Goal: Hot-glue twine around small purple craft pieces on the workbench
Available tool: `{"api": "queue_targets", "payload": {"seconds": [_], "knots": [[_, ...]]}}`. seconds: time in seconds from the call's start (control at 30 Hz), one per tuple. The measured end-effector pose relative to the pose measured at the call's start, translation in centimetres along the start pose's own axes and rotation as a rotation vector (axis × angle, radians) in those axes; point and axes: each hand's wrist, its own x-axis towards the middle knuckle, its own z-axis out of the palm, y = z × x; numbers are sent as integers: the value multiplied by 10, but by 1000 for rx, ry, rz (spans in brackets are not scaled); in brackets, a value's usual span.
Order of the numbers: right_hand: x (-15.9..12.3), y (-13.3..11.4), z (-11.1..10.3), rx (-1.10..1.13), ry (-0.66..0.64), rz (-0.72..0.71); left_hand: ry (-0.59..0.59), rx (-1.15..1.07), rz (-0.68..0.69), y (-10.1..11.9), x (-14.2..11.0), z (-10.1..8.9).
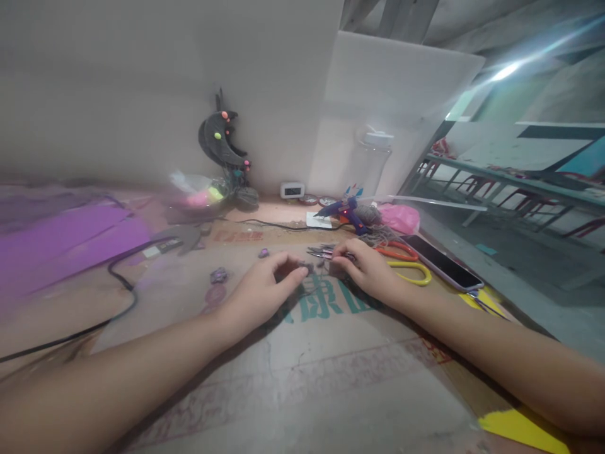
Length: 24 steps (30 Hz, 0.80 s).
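My left hand pinches a small grey-purple piece between thumb and fingertips, above the green printed characters on the table sheet. My right hand is curled with thumb and fingers close together; what they hold, if anything, I cannot make out. Metal blades point left from beside its fingertips. To its right show red-orange scissor handles and a yellow scissor handle. A tiny dark bit lies between the hands. Left of my left hand sit a purple-grey flower-like piece and a small purple piece.
A blue glue gun with a lit red spot stands at the back, near grey yarn and a pink bag. A phone lies at right. A black cable crosses the left side. A dark crescent ornament stands against the wall.
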Motion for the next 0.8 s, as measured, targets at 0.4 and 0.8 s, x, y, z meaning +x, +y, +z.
{"api": "queue_targets", "payload": {"seconds": [0.4, 0.8], "knots": [[-2, -9, -2, 75, 75, 57, -73, 75, 4, 2, -1, 0], [-3, -14, 0, 17, -7, -162, 44, -80, -47, -2, 2, 0]]}}
